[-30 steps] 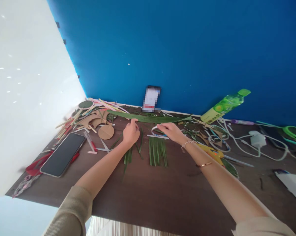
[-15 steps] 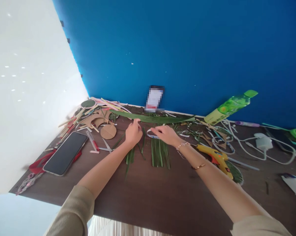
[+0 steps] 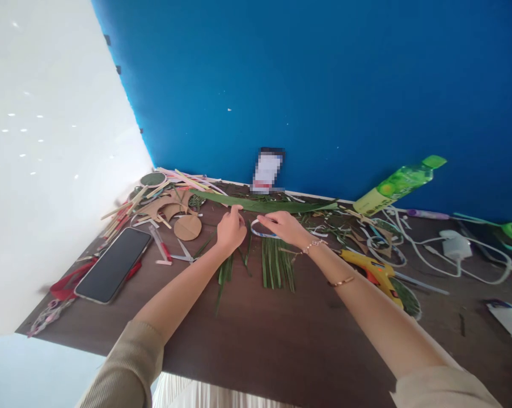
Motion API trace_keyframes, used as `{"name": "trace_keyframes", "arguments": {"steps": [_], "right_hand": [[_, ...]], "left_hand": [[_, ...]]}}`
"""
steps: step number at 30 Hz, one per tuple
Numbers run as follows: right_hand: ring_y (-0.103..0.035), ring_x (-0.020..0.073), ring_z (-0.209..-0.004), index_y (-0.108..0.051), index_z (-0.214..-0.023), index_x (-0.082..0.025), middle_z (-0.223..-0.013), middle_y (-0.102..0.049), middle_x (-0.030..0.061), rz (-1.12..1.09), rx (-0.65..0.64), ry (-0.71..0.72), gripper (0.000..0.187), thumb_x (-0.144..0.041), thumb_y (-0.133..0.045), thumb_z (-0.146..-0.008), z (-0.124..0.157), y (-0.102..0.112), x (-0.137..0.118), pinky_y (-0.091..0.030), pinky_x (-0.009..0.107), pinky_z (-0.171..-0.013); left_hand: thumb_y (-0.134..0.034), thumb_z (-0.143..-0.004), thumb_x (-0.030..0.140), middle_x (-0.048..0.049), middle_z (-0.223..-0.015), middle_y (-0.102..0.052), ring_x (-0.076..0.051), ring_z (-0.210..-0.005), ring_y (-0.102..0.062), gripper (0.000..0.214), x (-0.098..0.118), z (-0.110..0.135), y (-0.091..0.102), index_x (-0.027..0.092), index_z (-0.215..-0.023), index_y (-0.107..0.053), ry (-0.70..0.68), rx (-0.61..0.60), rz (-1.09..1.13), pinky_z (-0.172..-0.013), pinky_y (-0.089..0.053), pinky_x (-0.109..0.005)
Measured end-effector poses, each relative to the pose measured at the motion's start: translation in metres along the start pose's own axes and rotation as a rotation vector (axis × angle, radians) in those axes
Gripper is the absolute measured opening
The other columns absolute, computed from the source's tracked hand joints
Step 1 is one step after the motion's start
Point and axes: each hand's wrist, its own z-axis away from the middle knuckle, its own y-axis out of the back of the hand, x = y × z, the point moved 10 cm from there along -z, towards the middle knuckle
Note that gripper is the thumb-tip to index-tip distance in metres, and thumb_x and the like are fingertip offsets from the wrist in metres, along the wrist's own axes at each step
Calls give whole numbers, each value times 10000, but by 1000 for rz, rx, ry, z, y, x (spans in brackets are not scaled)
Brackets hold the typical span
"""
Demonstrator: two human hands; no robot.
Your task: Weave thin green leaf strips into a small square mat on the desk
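My right hand [image 3: 284, 226] has its thumb and fingers closed on a thin white and blue loop [image 3: 254, 230], partly hidden beneath the hand. Right below it, several cut green leaf strips [image 3: 276, 266] lie side by side on the table. My left hand [image 3: 232, 231] is closed a little to the left, beside a long green leaf [image 3: 264, 204] that stretches across behind both hands. What its curled fingers hold, if anything, is hidden. More narrow leaf strips [image 3: 225, 271] stick out under the left wrist.
At left are a phone [image 3: 114, 264], scissors [image 3: 185, 254], a cardboard disc [image 3: 187, 227] and a heap of coloured strips. At right lie a yellow glue gun [image 3: 375, 271], a white charger [image 3: 456, 245] with cable, and a green bottle [image 3: 398, 187] leaning against the blue wall [image 3: 324, 85].
My right hand has shifted slightly left and up, and the loop has moved a little left with it. My left hand and the leaf strips stay in place.
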Motion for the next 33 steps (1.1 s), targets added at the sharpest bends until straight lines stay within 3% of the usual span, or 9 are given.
{"name": "trace_keyframes", "arguments": {"steps": [6, 19, 26, 33], "right_hand": [[-315, 101, -475, -276, -520, -201, -463, -297, -35, -63, 23, -9, 558, -646, -303, -856, 2, 8, 12, -201, 273, -511], [-310, 109, -483, -286, -504, -205, -465, -299, -29, -34, 105, -115, 592, -707, -304, -818, 30, 27, 62, -211, 278, -512], [-308, 107, -489, -289, -499, -204, -465, -291, -31, -34, 131, -121, 600, -718, -301, -808, 38, 33, 70, -208, 274, -509], [-323, 112, -497, -351, -501, -202, -468, -326, -30, -50, 67, -111, 589, -702, -329, -813, 39, 28, 65, -217, 273, -518]], "left_hand": [[-432, -754, 17, -23, -897, -654, -211, -969, -565, 470, 1, 0, 1, 219, -1177, -397, -5, 1, 0, -708, -406, -272], [-443, -740, 11, -22, -896, -651, -211, -985, -565, 485, -2, -1, -2, 234, -1169, -407, 6, -2, 13, -749, -415, -278], [-443, -727, 4, -18, -877, -650, -215, -979, -570, 494, -2, -1, -1, 236, -1162, -416, 0, 11, 37, -747, -423, -279], [-443, -707, 3, -15, -840, -648, -205, -936, -575, 487, -2, -1, 2, 225, -1139, -469, -24, 50, 104, -765, -434, -283]]}}
